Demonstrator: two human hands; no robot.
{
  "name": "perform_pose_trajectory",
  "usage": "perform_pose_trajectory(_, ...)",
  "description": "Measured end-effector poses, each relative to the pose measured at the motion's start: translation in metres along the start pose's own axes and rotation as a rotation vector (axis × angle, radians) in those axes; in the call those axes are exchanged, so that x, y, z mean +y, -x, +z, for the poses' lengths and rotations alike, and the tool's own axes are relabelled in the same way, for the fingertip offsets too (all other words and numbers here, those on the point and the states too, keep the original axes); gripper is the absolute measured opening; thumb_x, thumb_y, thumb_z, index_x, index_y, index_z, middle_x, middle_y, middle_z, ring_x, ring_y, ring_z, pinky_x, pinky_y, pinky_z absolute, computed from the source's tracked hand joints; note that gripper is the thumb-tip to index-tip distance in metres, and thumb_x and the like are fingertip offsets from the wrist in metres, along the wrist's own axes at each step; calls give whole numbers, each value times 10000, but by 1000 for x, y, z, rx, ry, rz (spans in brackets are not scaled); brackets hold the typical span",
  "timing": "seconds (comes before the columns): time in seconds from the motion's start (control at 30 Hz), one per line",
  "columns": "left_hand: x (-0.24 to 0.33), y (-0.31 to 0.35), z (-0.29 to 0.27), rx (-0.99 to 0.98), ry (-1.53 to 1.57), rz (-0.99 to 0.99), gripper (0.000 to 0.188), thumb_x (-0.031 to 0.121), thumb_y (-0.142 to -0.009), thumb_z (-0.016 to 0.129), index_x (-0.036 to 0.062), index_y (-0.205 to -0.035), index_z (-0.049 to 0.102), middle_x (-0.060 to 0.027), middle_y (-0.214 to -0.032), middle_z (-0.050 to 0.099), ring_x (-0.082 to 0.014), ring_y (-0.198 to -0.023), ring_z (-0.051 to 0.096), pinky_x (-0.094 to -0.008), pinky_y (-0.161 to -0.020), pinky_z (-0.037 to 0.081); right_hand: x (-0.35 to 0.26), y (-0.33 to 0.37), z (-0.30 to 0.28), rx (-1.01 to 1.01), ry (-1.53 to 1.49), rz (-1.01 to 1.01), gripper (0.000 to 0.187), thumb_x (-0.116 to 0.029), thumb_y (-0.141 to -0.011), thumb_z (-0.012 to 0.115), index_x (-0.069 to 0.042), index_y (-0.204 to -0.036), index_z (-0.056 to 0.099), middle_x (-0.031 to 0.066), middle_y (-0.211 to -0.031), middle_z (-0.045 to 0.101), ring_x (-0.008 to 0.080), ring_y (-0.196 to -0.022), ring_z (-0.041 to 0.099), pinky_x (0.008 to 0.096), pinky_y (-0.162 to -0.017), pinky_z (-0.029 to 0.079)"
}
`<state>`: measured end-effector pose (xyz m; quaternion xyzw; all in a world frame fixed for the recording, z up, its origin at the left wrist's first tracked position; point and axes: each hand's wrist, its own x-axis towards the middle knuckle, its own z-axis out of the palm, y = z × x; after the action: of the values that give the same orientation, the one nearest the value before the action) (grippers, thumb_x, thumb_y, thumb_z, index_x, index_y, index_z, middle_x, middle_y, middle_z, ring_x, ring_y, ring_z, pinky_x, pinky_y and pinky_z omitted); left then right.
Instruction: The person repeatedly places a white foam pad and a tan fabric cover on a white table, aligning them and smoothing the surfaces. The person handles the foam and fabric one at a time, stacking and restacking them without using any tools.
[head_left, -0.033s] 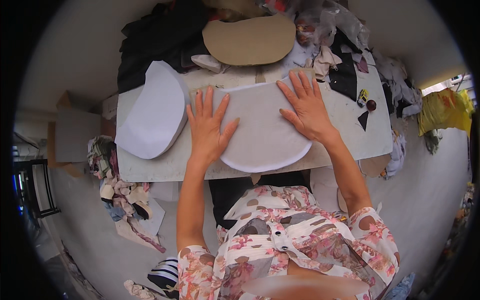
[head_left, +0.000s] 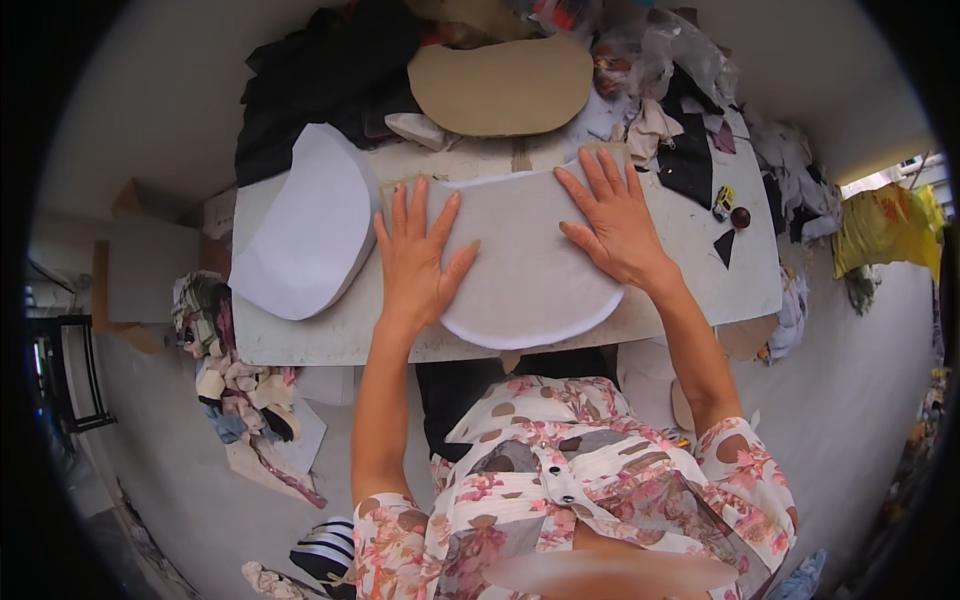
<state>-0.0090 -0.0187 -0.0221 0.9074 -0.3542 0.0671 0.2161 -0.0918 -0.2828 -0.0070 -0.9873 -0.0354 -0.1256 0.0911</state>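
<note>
While both your palms face down, your left hand (head_left: 415,255) lies flat with its fingers spread, pinching nothing, and its thumb angles inward over the grey panel (head_left: 530,265). Your right hand (head_left: 615,220) is spread in the same way on the opposite side, thumb pointing inward, fingers reaching toward the table's far edge. Both hands touch the panel's upper side near its far corners, where a tan margin shows by your fingertips.

The panel lies between and beneath your hands, at the middle of the table (head_left: 690,290), its rounded side just inside the near edge. Its grey face looks smooth and fabric-like, bordered by a white rim along the curve; the side away from you is shallowly hollowed.

Left of your left hand, toward the table's left edge, rests a thick white block (head_left: 305,225) with a curved outline and a matte, foam-like look. At the far edge lies a stiff tan panel (head_left: 500,88) of similar shape, with black fabric (head_left: 320,90) heaped at the far left corner and clear, crinkled plastic (head_left: 685,55) toward the far right corner. Near the right edge sit a small yellow toy car (head_left: 724,203), a round brown object (head_left: 740,218) and a triangular black scrap (head_left: 725,248).
</note>
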Motion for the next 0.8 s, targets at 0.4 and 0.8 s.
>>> perform_pose_trajectory(0.4,-10,-17,-38,381,461,-115,408,306,-898,600,79,-1237,586,-162,-1348,485,-346,-1343,339,-485,-1094,230,-14,-207,65,139,-173,-68,167,-203,-741,702,-66,-831,671,114,-816,660,306,-783,628,416,-686,484)
perform_pose_trajectory(0.8,-31,-151,-5,101,1911,-1211,491,291,-893,659,4,-1256,495,-191,-1276,506,-278,-1169,520,-415,-962,467,-3,-193,26,67,-407,-166,118,-148,-768,618,-67,-823,682,123,-807,664,313,-785,627,418,-698,482)
